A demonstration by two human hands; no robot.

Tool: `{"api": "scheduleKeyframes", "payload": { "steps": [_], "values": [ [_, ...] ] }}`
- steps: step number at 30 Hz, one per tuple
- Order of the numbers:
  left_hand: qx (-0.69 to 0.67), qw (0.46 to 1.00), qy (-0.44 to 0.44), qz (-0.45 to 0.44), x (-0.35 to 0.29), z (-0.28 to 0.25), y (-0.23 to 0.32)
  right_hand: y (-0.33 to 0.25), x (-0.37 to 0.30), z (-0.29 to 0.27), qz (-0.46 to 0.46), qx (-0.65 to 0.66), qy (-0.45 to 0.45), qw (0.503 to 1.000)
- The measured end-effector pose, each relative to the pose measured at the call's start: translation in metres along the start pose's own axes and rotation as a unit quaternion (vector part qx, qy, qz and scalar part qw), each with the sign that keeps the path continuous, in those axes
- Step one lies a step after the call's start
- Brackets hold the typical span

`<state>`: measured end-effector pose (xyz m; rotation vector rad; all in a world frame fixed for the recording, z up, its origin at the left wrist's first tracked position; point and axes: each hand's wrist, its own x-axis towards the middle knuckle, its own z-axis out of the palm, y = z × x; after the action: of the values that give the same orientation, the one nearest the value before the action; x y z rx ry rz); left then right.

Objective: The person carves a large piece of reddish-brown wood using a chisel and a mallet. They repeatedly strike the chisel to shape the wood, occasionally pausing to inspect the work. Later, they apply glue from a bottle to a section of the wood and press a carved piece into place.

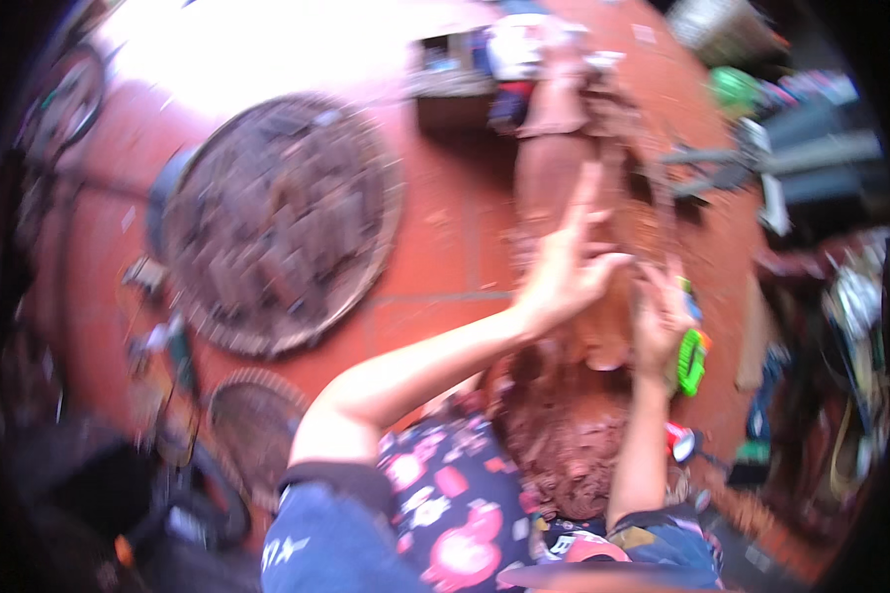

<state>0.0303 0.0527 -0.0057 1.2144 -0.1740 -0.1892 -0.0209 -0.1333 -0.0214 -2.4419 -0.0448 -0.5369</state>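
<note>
My left hand [569,262] is over a long brown wooden surface [554,188], its fingers stretched out and apart, with nothing visible in it. Close by on the right, my right hand [661,314] has its fingers extended upward beside the orange-brown part of that surface; they are blurred, but no held object shows. Whether either palm touches the wood cannot be made out. Below the hands, a heap of reddish-brown curled shavings [574,445] lies between my forearms. A bright green object [691,362] sits just right of my right hand.
A large round woven tray [259,346] full of brown blocks stands at the left, with a smaller round basket [252,425] below it. A wooden box [455,99] is at the far middle. Tools and clutter line the right side, including a dark blue-grey machine part [821,153].
</note>
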Motion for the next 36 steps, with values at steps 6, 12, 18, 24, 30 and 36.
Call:
{"api": "scheduleKeyframes", "payload": {
  "steps": [6,12,18,24,30,36],
  "values": [
    [0.114,0.947,0.291,0.079,-0.075,-0.174,0.034,0.016,-0.011,-0.004,0.076,0.062,0.039,0.994],
    [0.474,0.503,0.722,0.026,-0.308,-0.55,-0.008,0.022,-0.01,-0.007,0.024,0.024,-0.009,0.999],
    [0.351,0.672,0.637,-0.139,-0.375,-0.671,-0.018,0.006,0.001,-0.007,0.031,-0.002,0.016,0.999],
    [0.62,0.441,0.638,-0.12,-0.394,-0.706,0.052,-0.012,0.012,0.0,-0.026,0.006,0.052,0.998],
    [0.505,0.383,0.772,-0.036,-0.288,-0.555,0.075,-0.011,0.006,-0.014,-0.054,-0.02,0.063,0.996],
    [0.521,0.576,0.584,0.237,-0.191,-0.392,0.131,-0.01,0.003,-0.002,-0.044,0.002,0.075,0.996]
  ]
}}
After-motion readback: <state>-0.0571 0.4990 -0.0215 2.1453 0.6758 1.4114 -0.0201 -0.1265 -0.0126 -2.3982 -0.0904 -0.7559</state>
